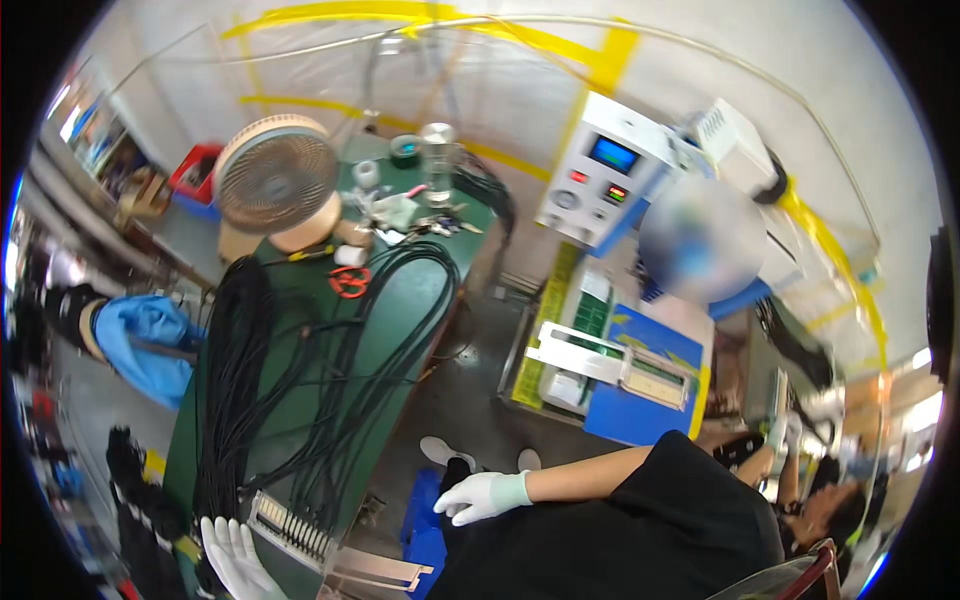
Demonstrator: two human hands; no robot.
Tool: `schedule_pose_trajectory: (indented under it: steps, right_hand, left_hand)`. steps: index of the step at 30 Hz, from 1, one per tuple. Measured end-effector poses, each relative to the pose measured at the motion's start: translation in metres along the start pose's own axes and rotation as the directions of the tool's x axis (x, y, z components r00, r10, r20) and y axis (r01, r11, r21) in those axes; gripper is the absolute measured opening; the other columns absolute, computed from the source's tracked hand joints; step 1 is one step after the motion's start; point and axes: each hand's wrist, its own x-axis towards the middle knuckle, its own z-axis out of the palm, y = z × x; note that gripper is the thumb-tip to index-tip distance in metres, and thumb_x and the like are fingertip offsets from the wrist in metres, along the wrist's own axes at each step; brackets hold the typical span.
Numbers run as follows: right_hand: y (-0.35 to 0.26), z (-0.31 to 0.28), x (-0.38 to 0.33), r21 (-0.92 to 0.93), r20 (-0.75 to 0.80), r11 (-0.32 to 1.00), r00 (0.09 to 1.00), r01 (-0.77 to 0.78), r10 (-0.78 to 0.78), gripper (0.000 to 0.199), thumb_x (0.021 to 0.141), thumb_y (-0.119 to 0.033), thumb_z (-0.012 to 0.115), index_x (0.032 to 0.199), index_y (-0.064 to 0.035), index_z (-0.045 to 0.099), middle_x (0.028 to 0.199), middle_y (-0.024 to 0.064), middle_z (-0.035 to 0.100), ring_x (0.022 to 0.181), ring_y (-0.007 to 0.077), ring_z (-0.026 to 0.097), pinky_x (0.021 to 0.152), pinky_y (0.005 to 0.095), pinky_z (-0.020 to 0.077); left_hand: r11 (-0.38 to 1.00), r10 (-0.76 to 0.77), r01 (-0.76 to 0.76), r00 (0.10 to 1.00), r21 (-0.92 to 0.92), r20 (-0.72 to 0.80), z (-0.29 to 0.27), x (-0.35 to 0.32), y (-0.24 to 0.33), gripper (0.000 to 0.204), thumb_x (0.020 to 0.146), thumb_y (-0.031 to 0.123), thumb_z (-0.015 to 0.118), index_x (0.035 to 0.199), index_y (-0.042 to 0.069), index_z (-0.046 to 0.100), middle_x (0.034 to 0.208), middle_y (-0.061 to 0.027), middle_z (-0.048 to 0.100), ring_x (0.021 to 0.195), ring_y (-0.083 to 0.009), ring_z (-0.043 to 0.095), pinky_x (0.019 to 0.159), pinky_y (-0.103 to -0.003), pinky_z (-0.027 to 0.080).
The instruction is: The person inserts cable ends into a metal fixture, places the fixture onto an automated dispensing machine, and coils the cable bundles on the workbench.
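Note:
My left hand (238, 562), in a white glove, is at the lower left with its fingers stretched out and nothing in them. It is beside a metal fixture (290, 528) with a row of slots, where the ends of several black cables (235, 380) meet. These cables lie in long loops over the green table (400, 335). My right hand (482, 497), also white-gloved, hangs loosely over my lap, apart from the table. Its fingers are slightly bent and apart, and no object shows in it.
On the table's far end are a fan (278, 185), red-handled pliers (349, 281) and a clear bottle (438, 165). A white machine (605, 170) stands beyond a blue mat (640, 400) bearing a metal fixture (658, 380). Another person (825, 510) sits at the right.

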Motion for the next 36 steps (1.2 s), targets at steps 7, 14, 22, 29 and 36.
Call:
schedule_pose_trajectory:
  steps: [7,14,22,29,36]
  right_hand:
    - [0.063,0.082,-0.124,0.080,-0.401,0.996,0.913,-0.046,0.074,0.045,0.091,-0.033,0.064,0.130,-0.0127,0.060,0.112,0.0090,0.072,0.102,0.0286,0.069,0.088,0.0415,0.0528]
    - [0.095,0.130,-0.199,0.280,-0.660,0.955,0.703,-0.096,0.264,0.044,0.091,-0.034,0.062,0.130,-0.0132,0.061,0.111,0.0085,0.071,0.104,0.0289,0.068,0.089,0.0416,0.0521]
    - [0.113,0.174,-0.211,0.508,-0.754,0.860,0.462,-0.039,0.466,0.042,0.092,-0.033,0.060,0.129,-0.0122,0.060,0.113,0.0094,0.071,0.104,0.0305,0.068,0.091,0.0424,0.0519]
    - [0.122,0.186,-0.198,0.586,-0.713,0.810,0.461,-0.022,0.528,0.044,0.092,-0.035,0.059,0.131,-0.0144,0.060,0.115,0.0096,0.070,0.107,0.0314,0.066,0.092,0.0439,0.0514]
    - [0.140,0.177,-0.172,0.550,-0.624,0.804,0.527,-0.228,0.576,0.042,0.092,-0.030,0.062,0.128,-0.0094,0.062,0.109,0.0140,0.071,0.101,0.0324,0.068,0.088,0.0431,0.0522]
  left_hand:
    - [0.637,0.696,-0.450,-0.014,-0.626,0.718,0.244,-0.123,0.110,0.075,0.100,0.032,0.058,0.157,0.003,0.020,0.135,-0.0336,0.050,0.106,-0.0458,0.061,0.091,-0.058,0.052]
    - [0.726,0.622,0.058,-0.479,-0.685,0.619,0.386,-0.211,0.161,0.040,0.096,0.015,0.063,0.135,0.013,0.053,0.132,-0.0298,0.052,0.099,-0.0448,0.065,0.081,-0.059,0.056]
    - [0.747,0.604,0.360,-0.719,-0.560,0.343,0.473,-0.291,0.149,0.024,0.085,0.010,0.070,0.101,0.004,0.053,0.118,-0.0319,0.060,0.087,-0.0429,0.070,0.075,-0.053,0.059]
    - [0.712,0.580,0.388,-0.794,-0.586,0.179,0.494,-0.297,0.130,0.014,0.087,0.005,0.068,0.095,0.000,0.057,0.115,-0.0318,0.062,0.089,-0.0417,0.070,0.079,-0.050,0.058]
    - [0.986,-0.013,-0.142,-0.606,-0.092,0.795,0.488,-0.306,0.097,0.015,0.098,0.009,0.058,0.102,-0.005,0.064,0.102,-0.0237,0.070,0.082,-0.0248,0.072,0.079,-0.033,0.057]
